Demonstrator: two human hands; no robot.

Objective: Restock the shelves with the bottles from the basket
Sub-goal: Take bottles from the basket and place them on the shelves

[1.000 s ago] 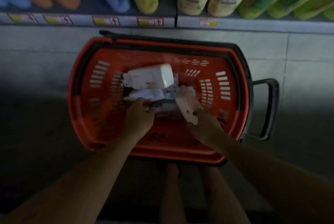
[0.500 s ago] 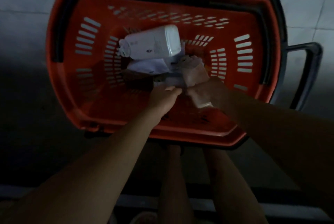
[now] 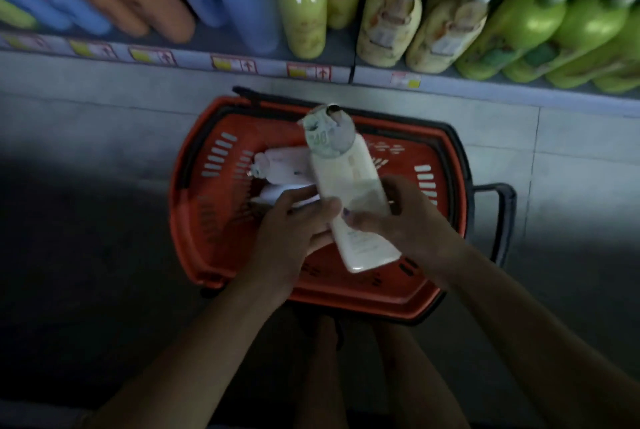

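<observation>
I have both hands wrapped around the cream bottle (image 3: 349,200) at centre frame, above the orange basket (image 3: 194,186): left hand (image 3: 294,224) and right hand (image 3: 398,217) curl their fingers round its lower body. It looks rigid, smooth and probably slippery, so I'd keep hold mid-body. Another white bottle (image 3: 284,167) lies in the basket.

From my remote seat, the view is dim and grainy. Light falls from above on the shelf (image 3: 346,73) and the pale floor (image 3: 104,110) strip below it; glare spots shine on the green bottles (image 3: 530,20). A broad shadow swallows the lower frame and my arms. Motion blur smears the shelf bottles, and wide-angle distortion bends the edges.
</observation>
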